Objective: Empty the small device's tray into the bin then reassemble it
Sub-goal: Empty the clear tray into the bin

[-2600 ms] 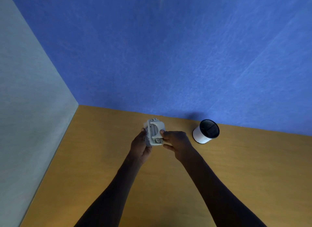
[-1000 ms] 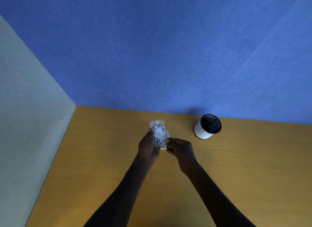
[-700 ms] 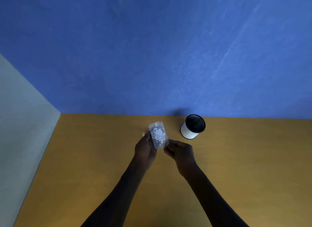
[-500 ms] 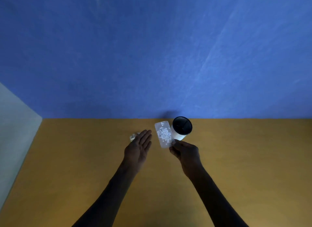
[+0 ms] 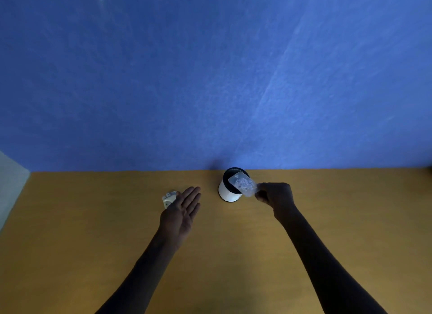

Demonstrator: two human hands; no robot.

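Note:
My right hand (image 5: pixel 274 195) pinches the near end of a clear plastic tray (image 5: pixel 243 185) holding several small white paper bits. The tray is tilted over the dark mouth of the white cylindrical bin (image 5: pixel 228 193), which stands on the wooden table by the blue wall. The small white device (image 5: pixel 168 197) lies on the table to the left, partly hidden behind my left hand (image 5: pixel 183 212). That hand is flat with fingers stretched out and holds nothing, just right of the device.
The orange-brown table (image 5: pixel 93 243) meets the blue wall (image 5: pixel 210 80) at the back and a pale wall (image 5: pixel 11 185) at far left.
My right hand has carried the tray rightward from beside the left hand to over the bin. My left hand let go of the device, which now lies on the table.

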